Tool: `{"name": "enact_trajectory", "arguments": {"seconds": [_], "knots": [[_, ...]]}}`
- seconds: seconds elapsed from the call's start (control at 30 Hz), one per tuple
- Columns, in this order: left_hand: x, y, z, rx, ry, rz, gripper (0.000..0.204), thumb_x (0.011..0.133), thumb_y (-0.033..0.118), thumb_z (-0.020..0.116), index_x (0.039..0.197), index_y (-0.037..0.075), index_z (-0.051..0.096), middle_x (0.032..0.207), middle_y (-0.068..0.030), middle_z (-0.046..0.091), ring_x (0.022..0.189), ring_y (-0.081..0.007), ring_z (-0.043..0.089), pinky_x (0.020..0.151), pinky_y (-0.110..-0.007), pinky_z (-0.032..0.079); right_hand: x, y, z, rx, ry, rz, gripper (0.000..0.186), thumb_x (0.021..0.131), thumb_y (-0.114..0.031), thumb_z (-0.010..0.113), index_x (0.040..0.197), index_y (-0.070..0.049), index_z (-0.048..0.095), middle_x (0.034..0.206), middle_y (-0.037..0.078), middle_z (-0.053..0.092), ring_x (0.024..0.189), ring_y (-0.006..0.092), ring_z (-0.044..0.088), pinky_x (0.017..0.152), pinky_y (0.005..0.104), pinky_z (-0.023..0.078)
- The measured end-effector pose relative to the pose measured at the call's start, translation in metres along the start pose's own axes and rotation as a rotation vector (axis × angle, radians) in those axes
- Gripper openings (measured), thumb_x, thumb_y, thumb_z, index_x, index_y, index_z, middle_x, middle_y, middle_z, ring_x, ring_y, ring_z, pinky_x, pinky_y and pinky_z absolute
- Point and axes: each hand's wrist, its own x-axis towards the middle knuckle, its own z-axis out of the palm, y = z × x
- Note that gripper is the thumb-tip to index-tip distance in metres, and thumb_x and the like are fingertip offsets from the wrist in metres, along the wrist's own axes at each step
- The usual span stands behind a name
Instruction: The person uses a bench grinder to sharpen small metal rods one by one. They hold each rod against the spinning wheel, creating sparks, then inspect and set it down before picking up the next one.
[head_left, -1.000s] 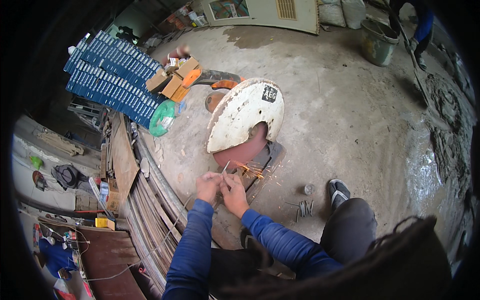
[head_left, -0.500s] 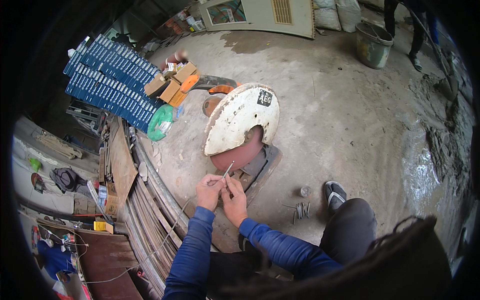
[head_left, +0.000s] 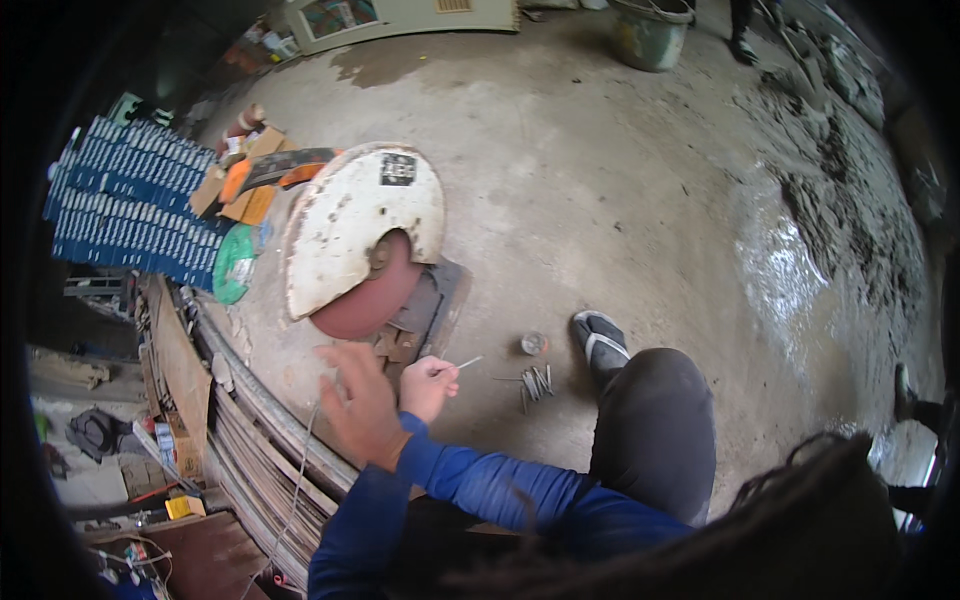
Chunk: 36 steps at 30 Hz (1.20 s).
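Observation:
My left hand [head_left: 426, 388] is closed around a thin metal rod [head_left: 470, 362], whose tip points to the right. My right hand [head_left: 362, 405] crosses over my left wrist. It is slightly blurred, fingers spread, with nothing visible in it. Just beyond both hands stands a cut-off saw with a chipped white guard [head_left: 365, 215], a reddish-brown disc [head_left: 370, 308] and a dark metal base [head_left: 432, 300]. On the floor to their right lie several short thin metal rods [head_left: 537, 384], next to a small round container [head_left: 534, 344].
My sandalled foot [head_left: 600, 340] rests right of the rods. Long pipes and bars [head_left: 270, 420] lie at left. Stacked blue boxes [head_left: 135, 200], open cartons [head_left: 250, 195] and a green plastic bag [head_left: 233, 265] stand behind. A bucket [head_left: 648, 38], wet cement [head_left: 830, 170] and another person's leg [head_left: 742, 30] are at far right.
My hands were together on the rod in front of the disc. Now my left hand has carried the rod to the right, while my right hand has let go and swung left across it.

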Motion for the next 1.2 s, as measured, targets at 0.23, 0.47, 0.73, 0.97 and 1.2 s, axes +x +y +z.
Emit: {"name": "enact_trajectory", "arguments": {"seconds": [0.23, 0.47, 0.73, 0.97, 1.2], "knots": [[0.056, -0.03, 0.136, 0.391, 0.198, 0.143, 0.009, 0.083, 0.012, 0.07, 0.082, 0.003, 0.069, 0.074, -0.0116, 0.069, 0.065, -0.0222, 0.067, 0.063, -0.035, 0.055, 0.036, -0.037, -0.031, 0.087, 0.016, -0.031, 0.033, 0.09, -0.003, 0.059, 0.123, -0.006, 0.057, 0.111, 0.014, 0.055, 0.081, 0.025, 0.058, 0.067, 0.0313, 0.047], [0.083, -0.048, 0.181, 0.788, 0.246, 0.19, 0.012, 0.083, 0.019, 0.063, 0.08, 0.009, 0.068, 0.09, -0.0155, 0.066, 0.084, -0.0403, 0.063, 0.075, -0.05, 0.052, 0.062, -0.014, -0.049, 0.087, 0.059, 0.035, 0.028, 0.092, -0.004, 0.056, 0.12, -0.004, 0.056, 0.109, 0.015, 0.054, 0.092, 0.0315, 0.06, 0.076, 0.0349, 0.048], [0.088, -0.066, 0.155, 0.103, 0.201, -0.176, 0.013, 0.087, 0.013, 0.069, 0.093, 0.001, 0.067, 0.077, -0.0078, 0.062, 0.07, -0.0198, 0.064, 0.06, -0.033, 0.052, 0.065, -0.011, -0.052, 0.113, 0.052, 0.098, 0.026, 0.092, -0.003, 0.054, 0.118, -0.001, 0.056, 0.107, 0.016, 0.054, 0.094, 0.0332, 0.059, 0.08, 0.0367, 0.047], [0.041, -0.077, 0.112, -0.649, 0.185, -0.536, 0.014, 0.093, 0.012, 0.067, 0.099, 0.001, 0.063, 0.075, -0.0032, 0.06, 0.064, -0.0136, 0.06, 0.054, -0.024, 0.051, 0.057, -0.022, -0.046, 0.168, 0.045, 0.053, 0.024, 0.089, 0.001, 0.054, 0.113, -0.001, 0.058, 0.104, 0.015, 0.054, 0.09, 0.0334, 0.059, 0.078, 0.0363, 0.047], [0.021, -0.131, 0.138, -0.798, 0.212, -0.788, 0.012, 0.093, 0.013, 0.066, 0.1, 0.005, 0.061, 0.078, -0.0036, 0.061, 0.064, -0.0147, 0.061, 0.056, -0.026, 0.054, 0.048, -0.014, -0.041, 0.168, 0.027, 0.068, 0.021, 0.088, 0.001, 0.054, 0.109, -0.001, 0.058, 0.101, 0.015, 0.054, 0.085, 0.0345, 0.058, 0.074, 0.0381, 0.047]]}}
